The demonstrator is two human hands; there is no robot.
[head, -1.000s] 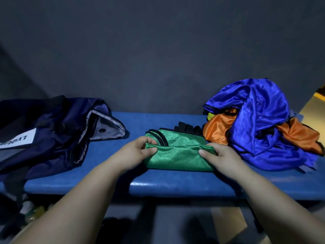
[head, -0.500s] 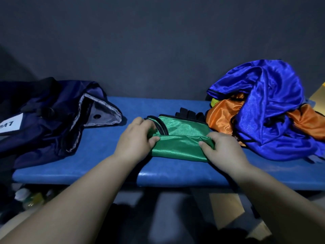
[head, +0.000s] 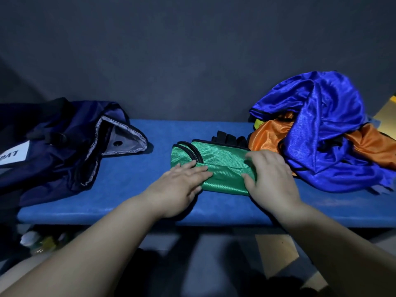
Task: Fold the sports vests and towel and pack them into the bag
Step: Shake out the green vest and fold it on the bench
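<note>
the green vest (head: 222, 166) is lying folded into a narrow bundle in the middle of the blue bench (head: 137, 185), its black-edged openings showing at the left end. the left hand (head: 180, 187) is resting flat on the left part of the bundle, fingers straight and close together, pressing the cloth down. the right hand (head: 274, 179) is covering the right end; its fingers are curling over the top layer while the thumb is pushing against the front fold, so it is pinching the cloth between them. both forearms are reaching in from the bottom edge of the view.

just behind the green vest a black piece of cloth (head: 227, 139) is peeking out; what it is cannot be told. to the right, touching the bundle's far corner, a loose heap is sitting on the bench: an orange vest (head: 267, 133) underneath and a shiny blue vest (head: 321, 125) draping over it, with a small bit of yellow cloth (head: 258, 123) showing at the back.

well apart on the left end of the bench, the dark blue bag (head: 64, 146) is lying open, its grey-lined flap (head: 126, 142) folding outward toward the middle and a white label (head: 12, 155) showing on its side. a dark wall (head: 192, 61) is rising behind the bench. under the left end, some blurred bottles (head: 36, 243) are standing on the floor.
</note>
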